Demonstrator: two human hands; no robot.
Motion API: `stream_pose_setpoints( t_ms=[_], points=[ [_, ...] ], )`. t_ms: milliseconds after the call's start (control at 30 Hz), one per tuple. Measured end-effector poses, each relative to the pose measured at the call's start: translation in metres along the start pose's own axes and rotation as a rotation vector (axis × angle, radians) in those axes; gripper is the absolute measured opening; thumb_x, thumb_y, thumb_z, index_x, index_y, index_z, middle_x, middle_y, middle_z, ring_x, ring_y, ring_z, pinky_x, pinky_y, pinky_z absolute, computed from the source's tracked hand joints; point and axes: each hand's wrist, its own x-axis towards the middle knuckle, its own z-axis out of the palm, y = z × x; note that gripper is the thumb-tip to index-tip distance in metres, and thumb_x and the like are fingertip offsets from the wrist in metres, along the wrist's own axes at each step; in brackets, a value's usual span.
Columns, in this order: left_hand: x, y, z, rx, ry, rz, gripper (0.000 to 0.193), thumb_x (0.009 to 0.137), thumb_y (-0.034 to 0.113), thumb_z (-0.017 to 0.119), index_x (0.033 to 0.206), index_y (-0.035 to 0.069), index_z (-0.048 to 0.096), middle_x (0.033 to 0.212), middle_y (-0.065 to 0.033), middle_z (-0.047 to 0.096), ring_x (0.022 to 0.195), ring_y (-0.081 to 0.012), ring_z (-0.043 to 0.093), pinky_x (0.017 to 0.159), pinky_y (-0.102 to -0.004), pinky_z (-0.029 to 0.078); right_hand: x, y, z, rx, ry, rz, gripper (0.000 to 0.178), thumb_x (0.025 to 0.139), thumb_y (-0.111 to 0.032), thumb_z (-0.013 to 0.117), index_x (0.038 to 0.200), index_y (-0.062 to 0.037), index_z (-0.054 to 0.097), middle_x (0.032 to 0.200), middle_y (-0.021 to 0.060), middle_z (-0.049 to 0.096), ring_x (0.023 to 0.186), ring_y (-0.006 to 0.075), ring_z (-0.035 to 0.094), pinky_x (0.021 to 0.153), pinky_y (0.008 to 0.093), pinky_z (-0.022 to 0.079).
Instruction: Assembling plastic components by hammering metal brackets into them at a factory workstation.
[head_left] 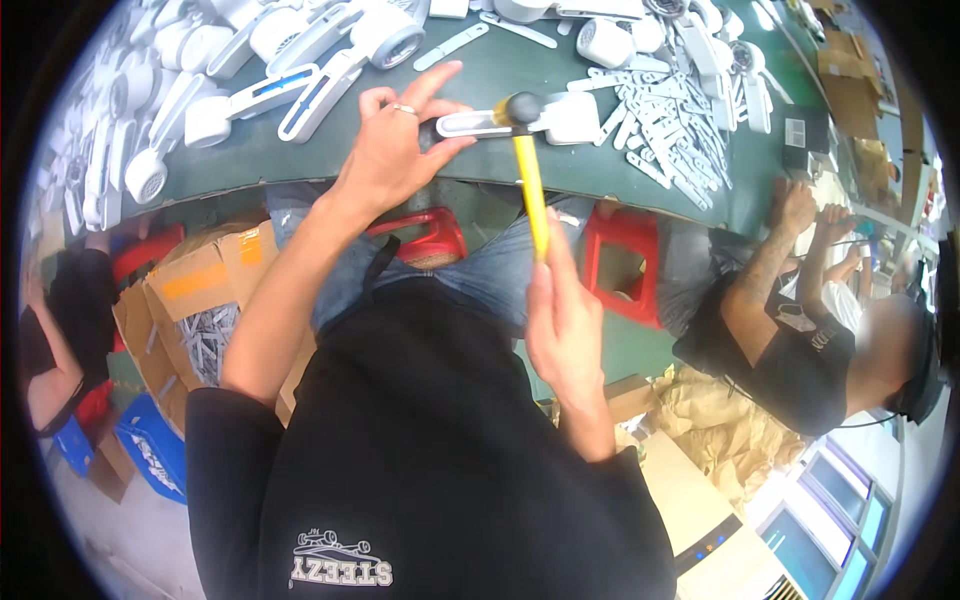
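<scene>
My right hand [565, 325] is closed round the yellow handle of a mallet [532, 190]. The mallet's rounded dark head is over a white plastic housing [570, 120] on the green table, hiding its middle. This housing has a long slotted handle and a wider block at its right end. At the handle's left end, my left hand [400, 145] steadies it between thumb and fingers, with the index finger stretched away. Whether the mallet head touches the housing I cannot tell.
Loose grey-white strips [665, 125] form a pile to the right on the table [330, 165]. Many white housings [205, 45] crowd the far left. Red stools [622, 265], a carton of strips [200, 270] and a blue crate [150, 450] stand below; another person [790, 330] sits at right.
</scene>
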Motion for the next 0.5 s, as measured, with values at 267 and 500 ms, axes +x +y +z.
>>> stream_pose_setpoints(
  t_ms=[267,500],
  points=[
    [0.015,0.033,-0.053,0.045,0.179,0.225,0.019,0.09,0.007,0.081,0.11,0.006,0.08,0.11,-0.0107,0.079,0.101,-0.0288,0.074,0.092,-0.0404,0.059,0.025,0.056,-0.006,0.423,0.29,-0.107,0.056,0.117,-0.032,0.046,0.164,-0.0026,0.039,0.066,-0.008,0.046,0.051,0.0011,0.038,0.046,0.0206,0.029],
    [0.096,-0.055,-0.224,0.375,0.682,-0.181,0.032,0.098,0.026,0.079,0.127,0.013,0.08,0.105,-0.0112,0.083,0.085,-0.0144,0.075,0.08,-0.0299,0.056,0.032,0.057,-0.007,0.493,0.245,0.017,0.052,0.117,-0.027,0.044,0.163,-0.002,0.041,0.064,-0.0052,0.043,0.048,0.0034,0.038,0.043,0.0216,0.032]
  ],
)
